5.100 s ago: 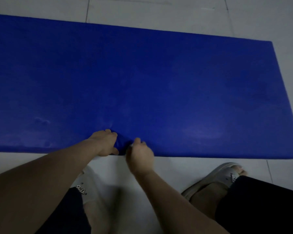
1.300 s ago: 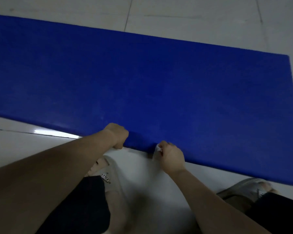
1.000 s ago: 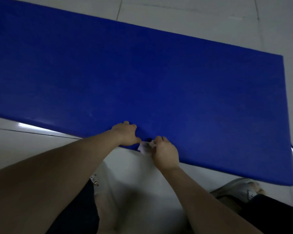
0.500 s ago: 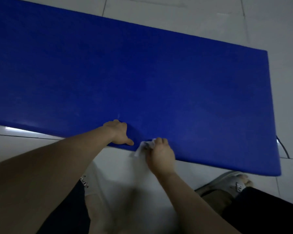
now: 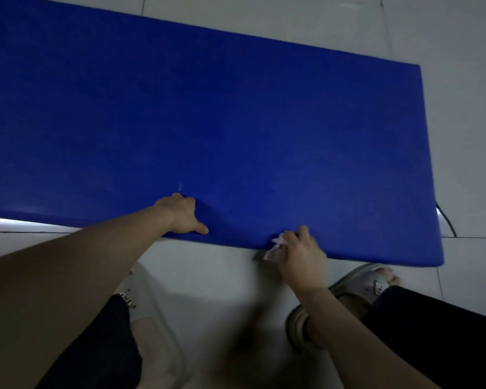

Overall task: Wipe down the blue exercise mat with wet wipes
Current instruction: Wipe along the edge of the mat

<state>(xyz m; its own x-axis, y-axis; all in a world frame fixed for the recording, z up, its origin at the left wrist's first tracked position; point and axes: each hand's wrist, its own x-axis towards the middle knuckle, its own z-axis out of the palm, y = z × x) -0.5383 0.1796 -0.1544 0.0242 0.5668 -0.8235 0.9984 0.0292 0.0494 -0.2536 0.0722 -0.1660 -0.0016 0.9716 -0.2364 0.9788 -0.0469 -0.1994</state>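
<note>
Head: left hand (image 5: 181, 216) holds mat (image 5: 236, 122) at its near edge, thumb along the side, fingers on top, probably curled (dim). Right hand (image 5: 303, 254), apart to its right, pinches wipe (image 5: 275, 245) against the same edge. Mat spreads ahead of both hands on the floor (image 5: 208, 276).

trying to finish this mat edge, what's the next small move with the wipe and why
Probably slide the right hand with the wet wipe rightward along the near edge of the blue mat toward its right corner. The left hand holds that edge steady, and the wipe sits on the rim, short of the corner.
</note>
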